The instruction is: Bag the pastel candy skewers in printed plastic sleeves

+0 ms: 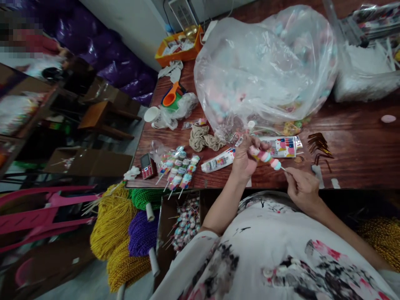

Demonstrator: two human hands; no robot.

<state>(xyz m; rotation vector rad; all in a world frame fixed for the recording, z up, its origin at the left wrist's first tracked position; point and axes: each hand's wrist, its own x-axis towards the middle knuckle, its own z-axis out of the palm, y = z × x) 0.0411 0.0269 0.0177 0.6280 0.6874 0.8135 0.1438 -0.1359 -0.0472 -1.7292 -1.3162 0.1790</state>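
A skewer of pink, blue and white marshmallow-like candies [266, 157] lies between my hands, over the table's front part. My left hand [246, 157] is closed around its upper end. The bare stick end is pinched by my right hand [301, 185]. Behind my hands lie printed wrappers [283, 146], with another wrapper [218, 160] to the left. A large clear plastic bag [265, 71] of pastel candies stands further back. To the left, several wrapped candy skewers [179, 168] lie at the table's front edge.
A red phone [147, 166], a beige cloth [203, 138], orange scoop [170, 98] and white cup [152, 114] sit on the left. Bent golden ties [318, 145] lie on the right. Below the edge, a box holds many candy sticks [186, 223] beside yellow cord bundles [112, 221].
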